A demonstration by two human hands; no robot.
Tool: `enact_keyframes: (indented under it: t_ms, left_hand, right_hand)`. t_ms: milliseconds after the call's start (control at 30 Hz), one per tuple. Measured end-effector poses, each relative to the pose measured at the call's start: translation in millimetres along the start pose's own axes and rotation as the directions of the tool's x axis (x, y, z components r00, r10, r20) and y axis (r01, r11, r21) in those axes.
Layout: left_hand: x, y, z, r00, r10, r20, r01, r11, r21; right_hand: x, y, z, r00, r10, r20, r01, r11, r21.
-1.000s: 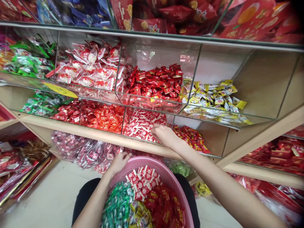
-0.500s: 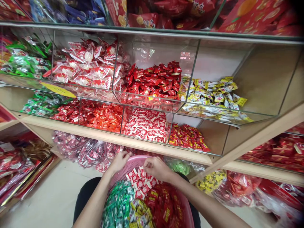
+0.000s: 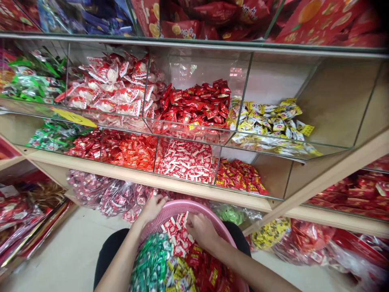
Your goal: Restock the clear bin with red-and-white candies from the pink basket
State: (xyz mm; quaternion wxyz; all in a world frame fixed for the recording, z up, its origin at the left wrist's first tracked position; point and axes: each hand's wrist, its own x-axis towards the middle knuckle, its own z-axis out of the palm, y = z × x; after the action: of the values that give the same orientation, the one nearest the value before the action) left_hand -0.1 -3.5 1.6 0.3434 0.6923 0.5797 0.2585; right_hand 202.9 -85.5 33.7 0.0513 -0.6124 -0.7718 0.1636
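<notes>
A pink basket (image 3: 223, 221) sits between my knees, holding green candies (image 3: 152, 259), red-and-white candies (image 3: 178, 235), yellow candies (image 3: 180, 275) and dark red candies (image 3: 211, 271). My left hand (image 3: 154, 207) is at the basket's far left rim, its fingers curled together; what they grip, if anything, is hidden. Over the right part of the red-and-white candies, my right hand (image 3: 199, 227) is lowered with its fingers closed, and its fingertips meet the wrappers. I cannot make out what is between them.
A wooden shelf edge (image 3: 127, 172) runs just beyond the basket, with glass-fronted candy bins above it. Bagged candies (image 3: 117, 198) lie beneath the shelf at left, and more bags (image 3: 306, 239) at right. A slanted wooden board (image 3: 334, 170) stands at right.
My right hand has moved slightly down and toward me, deeper into the basket, its fingers more curled. My left hand has stayed at the rim.
</notes>
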Motion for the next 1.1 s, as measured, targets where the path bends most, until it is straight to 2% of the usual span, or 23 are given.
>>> enact_keyframes:
  t_ms: [133, 267, 333, 400, 500, 567, 733, 1100]
  left_hand:
    - [-1, 3, -1.3, 1.000, 0.017, 0.011, -0.017, 1.000, -0.021]
    - [0, 3, -0.8, 1.000, 0.001, -0.007, -0.001, 1.000, 0.028]
    - [0, 1, 0.1, 1.000, 0.003, -0.011, -0.003, 0.999, 0.037]
    - [1, -2, 0.9, 1.000, 0.011, -0.013, -0.011, 1.000, 0.021]
    - [1, -5, 1.2, 1.000, 0.004, -0.020, -0.004, 1.000, 0.000]
    - [1, -5, 0.8, 1.000, -0.008, -0.026, 0.008, 1.000, -0.004]
    - [0, -2, -0.2, 0.999, -0.009, -0.036, 0.008, 1.000, -0.011]
    - [0, 0, -1.7, 1.000, 0.021, -0.009, -0.021, 1.000, 0.012]
  right_hand:
    - [-1, -12, -48, 0.987, -0.123, -0.107, 0.125, 0.992, 0.013]
    - [17, -24, -113, 0.916, -0.268, -0.298, 0.293, 0.955, 0.043]
    - [34, -27, -138, 0.903, -0.260, -0.341, 0.261, 0.964, -0.044]
    - [52, -28, -152, 0.934, -0.172, -0.312, 0.123, 0.978, -0.170]
    - [76, -28, -152, 0.971, -0.003, -0.241, -0.068, 0.955, -0.287]
    - [85, -28, -144, 0.974, 0.040, -0.224, -0.107, 0.949, -0.296]
    - [91, -27, -128, 0.971, 0.045, -0.235, -0.120, 0.941, -0.317]
    - [87, -28, -129, 0.973, 0.013, -0.229, -0.095, 0.933, -0.347]
